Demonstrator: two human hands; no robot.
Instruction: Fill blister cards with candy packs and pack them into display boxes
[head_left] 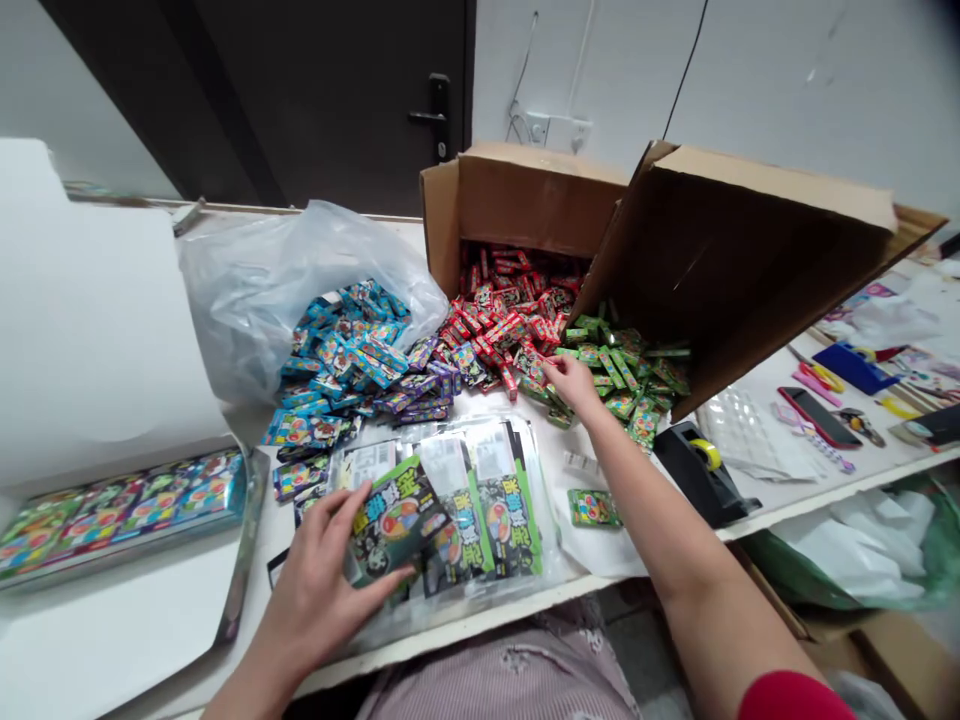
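My left hand (319, 575) grips a black printed packet (397, 515) with a green edge, thumb below and fingers above. Under it, more such packets (504, 510) lie on a clear plastic sleeve. My right hand (574, 385) stretches to the border between the red small boxes (510, 325) and the green small boxes (619, 365). Its fingertips are pinched at a red box there; whether it is lifted, I cannot tell. Blue small boxes (352, 340) and purple small boxes (420, 390) are heaped left of the red ones. A lone green box (592, 507) lies near the front edge.
An open white carton (90, 330) with a row of coloured boxes stands at left. Two brown cardboard boxes (735, 270) lean behind the heaps. A clear plastic bag (255, 270) lies behind the blue boxes. To the right are a tape dispenser (701, 475) and a phone (819, 416).
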